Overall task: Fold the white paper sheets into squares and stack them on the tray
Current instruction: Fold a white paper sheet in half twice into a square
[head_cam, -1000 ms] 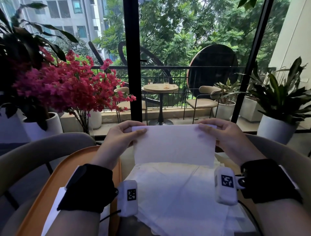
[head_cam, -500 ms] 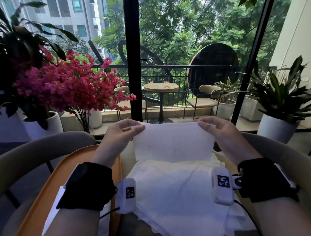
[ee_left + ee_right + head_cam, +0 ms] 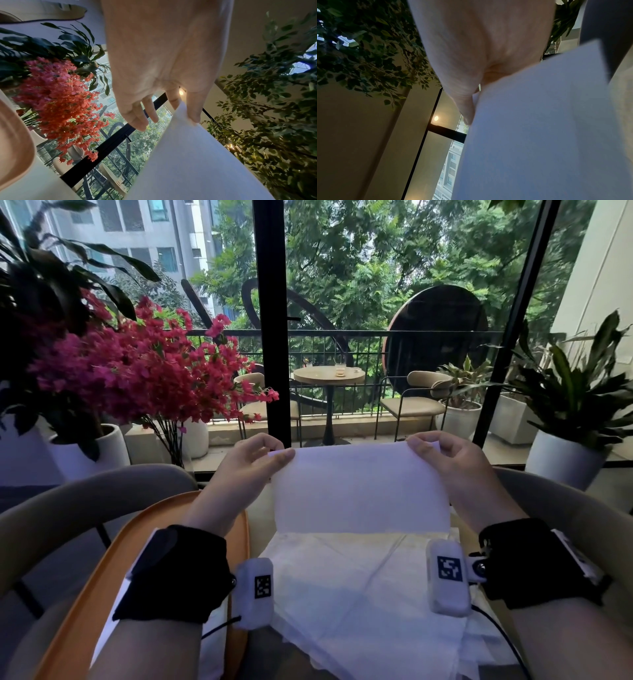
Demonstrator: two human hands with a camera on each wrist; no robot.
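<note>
Two corners pinched, one per grip: left hand (image 3: 251, 470) and right hand (image 3: 455, 463) holding the thin white paper sheet (image 3: 359, 491) upright over the loose white pile (image 3: 359, 594). Lifted a touch higher than a second ago, so probably mid-fold. Orange oval tray (image 3: 113, 546) waiting just left.

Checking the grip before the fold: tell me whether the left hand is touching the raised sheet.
Touching. The left wrist view shows the left hand pinching the sheet at its top corner.

window wall (image 3: 376, 302) | balcony table (image 3: 329, 375) | 2 chairs (image 3: 412, 402) | pink flowers (image 3: 137, 371)
</note>
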